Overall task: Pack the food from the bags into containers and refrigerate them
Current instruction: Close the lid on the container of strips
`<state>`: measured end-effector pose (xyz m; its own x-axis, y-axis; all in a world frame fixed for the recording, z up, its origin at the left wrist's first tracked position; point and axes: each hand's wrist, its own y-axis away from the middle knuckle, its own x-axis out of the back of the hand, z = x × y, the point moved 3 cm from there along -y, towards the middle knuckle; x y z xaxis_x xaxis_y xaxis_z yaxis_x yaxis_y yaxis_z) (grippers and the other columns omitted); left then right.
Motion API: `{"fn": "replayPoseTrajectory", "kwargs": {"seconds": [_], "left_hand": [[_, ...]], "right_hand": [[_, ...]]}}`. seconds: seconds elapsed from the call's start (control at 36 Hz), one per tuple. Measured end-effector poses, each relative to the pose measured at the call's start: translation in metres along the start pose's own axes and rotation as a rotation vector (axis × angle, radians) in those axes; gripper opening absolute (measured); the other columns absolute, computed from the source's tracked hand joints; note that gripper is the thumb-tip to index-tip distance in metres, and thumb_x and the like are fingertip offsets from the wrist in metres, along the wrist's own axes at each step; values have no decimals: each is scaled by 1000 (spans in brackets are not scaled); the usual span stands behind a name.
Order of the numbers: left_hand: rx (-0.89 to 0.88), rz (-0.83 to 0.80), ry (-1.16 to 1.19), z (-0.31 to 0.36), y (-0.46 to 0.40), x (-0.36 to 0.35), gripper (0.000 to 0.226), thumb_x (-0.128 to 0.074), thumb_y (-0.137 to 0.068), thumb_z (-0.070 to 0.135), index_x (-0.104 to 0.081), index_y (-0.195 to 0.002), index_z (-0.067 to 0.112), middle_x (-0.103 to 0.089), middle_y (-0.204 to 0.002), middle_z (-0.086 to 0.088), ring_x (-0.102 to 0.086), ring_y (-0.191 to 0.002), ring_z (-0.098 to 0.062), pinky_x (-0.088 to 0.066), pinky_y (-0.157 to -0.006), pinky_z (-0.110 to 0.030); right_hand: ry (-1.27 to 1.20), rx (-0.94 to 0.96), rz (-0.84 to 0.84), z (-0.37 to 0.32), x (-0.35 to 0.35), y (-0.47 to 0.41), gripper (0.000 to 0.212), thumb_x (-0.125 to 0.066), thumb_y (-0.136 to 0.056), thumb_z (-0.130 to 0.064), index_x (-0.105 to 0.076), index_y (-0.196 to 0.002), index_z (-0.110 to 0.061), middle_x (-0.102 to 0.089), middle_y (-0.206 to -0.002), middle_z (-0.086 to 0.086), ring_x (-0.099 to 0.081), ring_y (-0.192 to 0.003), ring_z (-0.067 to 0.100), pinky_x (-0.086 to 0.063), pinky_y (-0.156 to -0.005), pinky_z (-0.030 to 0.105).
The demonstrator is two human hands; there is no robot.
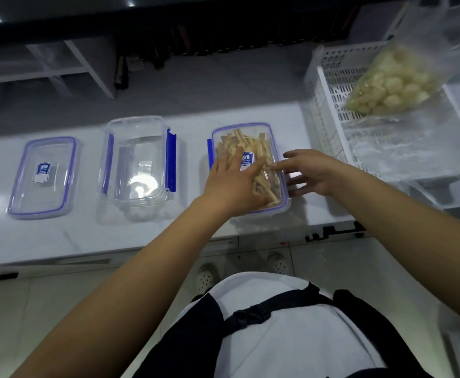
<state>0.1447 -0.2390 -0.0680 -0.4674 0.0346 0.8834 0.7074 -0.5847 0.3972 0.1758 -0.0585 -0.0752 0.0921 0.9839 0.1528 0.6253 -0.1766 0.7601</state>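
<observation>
A clear container (250, 132) with blue clips stands on the white counter, filled with tan food strips and covered by its lid. My left hand (234, 181) lies flat on that lid with straight fingers. At the container's right side, my right hand (308, 170) has spread fingers, the index fingertip touching the lid edge. To the left stands an empty clear container (138, 170) with blue clips. Further left lies a separate lid (43, 175). A clear plastic bag of pale round food pieces (392, 83) sits in a white basket at the right.
The white perforated basket (327, 105) stands at the right end of the counter (86, 241), with crumpled clear plastic inside it. Behind the counter are a lower shelf and a dark ledge. My apron and the floor show below the counter's front edge.
</observation>
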Motion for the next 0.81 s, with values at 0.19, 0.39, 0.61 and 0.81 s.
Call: {"fn": "replayPoseTrajectory", "kwargs": {"seconds": [0.19,0.39,0.61,0.81], "left_hand": [[30,-16,-38,5,-2,2,90,-51,-89,73,-4,-159,43,9,-170,-8,15,-154,-39,-1,-123,-55],[26,-38,-32,6,-1,6,88,-51,-89,72,-7,-160,42,7,-170,-10,14,-153,-42,-3,-123,-56],[16,-30,-40,7,-1,5,90,-50,-88,74,-6,-160,42,6,-170,-9,11,-154,-42,-4,-123,-56],[-66,38,84,-11,20,1,101,-56,-82,77,-5,-160,39,10,-170,-4,16,-154,-35,2,-124,-52]], "right_hand": [[107,137,236,-11,-11,10,19,-81,-83,-19,-63,-86,-19,-72,-95,6,-72,-82,25,-62,-60,38],[273,208,371,-12,-19,14,27,-77,-87,-20,-57,-72,-27,-70,-88,4,-72,-78,27,-64,-67,45],[341,206,436,-19,-24,21,4,-71,-86,-12,-69,-83,-13,-70,-83,7,-71,-76,29,-64,-67,47],[532,444,375,2,-26,41,67,-72,-89,-33,-42,-149,-26,-52,-128,-6,-55,-114,18,-49,-95,38]]}}
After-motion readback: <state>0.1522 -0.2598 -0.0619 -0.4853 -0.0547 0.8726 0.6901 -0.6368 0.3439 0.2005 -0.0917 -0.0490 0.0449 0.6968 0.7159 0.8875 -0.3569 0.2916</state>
